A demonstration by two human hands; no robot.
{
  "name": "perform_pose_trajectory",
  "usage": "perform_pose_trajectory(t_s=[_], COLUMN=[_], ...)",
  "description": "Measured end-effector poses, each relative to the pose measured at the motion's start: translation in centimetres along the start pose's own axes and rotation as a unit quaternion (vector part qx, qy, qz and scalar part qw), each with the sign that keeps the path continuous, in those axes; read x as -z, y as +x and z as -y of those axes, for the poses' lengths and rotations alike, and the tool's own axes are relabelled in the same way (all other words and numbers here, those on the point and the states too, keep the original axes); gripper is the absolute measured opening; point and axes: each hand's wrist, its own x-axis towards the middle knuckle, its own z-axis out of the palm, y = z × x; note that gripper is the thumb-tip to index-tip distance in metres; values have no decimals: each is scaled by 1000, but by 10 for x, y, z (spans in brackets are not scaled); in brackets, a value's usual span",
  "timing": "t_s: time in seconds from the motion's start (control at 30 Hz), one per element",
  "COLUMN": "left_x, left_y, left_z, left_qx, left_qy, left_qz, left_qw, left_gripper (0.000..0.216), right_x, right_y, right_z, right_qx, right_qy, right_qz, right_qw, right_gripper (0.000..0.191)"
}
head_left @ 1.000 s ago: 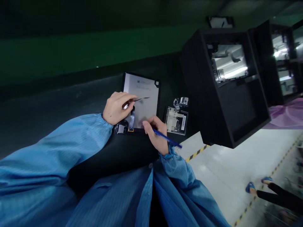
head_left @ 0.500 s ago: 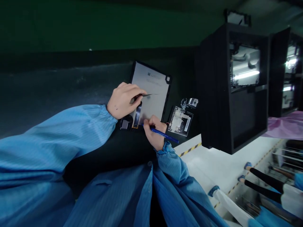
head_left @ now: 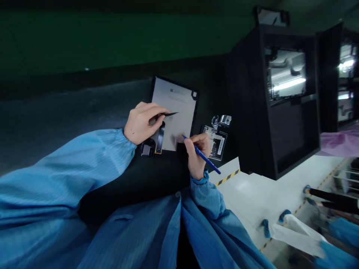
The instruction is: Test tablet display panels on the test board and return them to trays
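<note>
A flat grey-white panel point(head_left: 179, 97) with a dark frame lies tilted on the dark work surface, resembling the back of a tablet screen. My left hand point(head_left: 144, 121) rests over its left side, closed on dark pointed tweezers point(head_left: 171, 113) whose tip lies above the panel. Below that hand runs a dark ribbon cable point(head_left: 160, 138) along the lower left. At the lower right corner my right hand point(head_left: 198, 153) grips a blue pen-shaped tool point(head_left: 208, 160), its tip over the panel's lower edge. A small circuit board point(head_left: 221, 144) sits just beyond, partly covered by this hand.
A shiny metal piece point(head_left: 221, 121) lies above the circuit board. Black open-fronted boxes point(head_left: 249, 104) stand at the right, with a bright panel point(head_left: 290, 74) inside the nearer. Farther right are a pink sleeve point(head_left: 339, 144) and people's legs on the white floor point(head_left: 246, 194).
My right hand has moved right and lifted the blue tool's tip away from the ribbon cable's end. The tweezers have turned slightly in my left hand. The view has shifted a little.
</note>
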Motion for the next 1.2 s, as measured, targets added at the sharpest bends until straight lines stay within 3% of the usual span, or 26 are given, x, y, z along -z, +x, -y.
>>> perform_pose_trajectory(t_s=[0.1, 0.3, 0.5, 0.63, 0.77, 0.9, 1.0, 1.1, 1.2], left_x=[5, 12, 7, -1, -3, 2, 9, 11, 4], left_y=[-2, -11, -25, -30, -31, -27, -13, 8, 24], left_z=[-17, -61, -71, -67, -70, -73, -76, -84, -93], left_qx=[47, 180, 224, 250, 273, 258, 211, 140, 51], left_qy=[-93, -319, -374, -374, -384, -416, -423, -313, -177], left_qz=[-21, 44, 79, 55, 52, 80, 156, 221, 239], left_qw=[994, 930, 896, 891, 881, 869, 867, 913, 953], left_gripper=[21, 19, 18, 22, 26, 24, 26, 28, 29], right_x=[19, 39, 41, 48, 55, 62, 66, 67, 68], right_y=[12, 21, 14, 12, 9, 6, 6, 9, 12], right_z=[10, 43, 39, 25, 17, 17, 21, 23, 24], right_qx=[-2, 6, -1, -27, -17, -10, 16, 38, 58], right_qy=[28, 24, 20, 32, 23, 61, 71, 78, 71], right_qz=[-2, 87, 68, 153, 149, 130, 94, 102, 108], right_qw=[1000, 996, 997, 987, 988, 990, 993, 991, 990], right_gripper=[20, 43, 43, 34, 38, 29, 27, 21, 15])
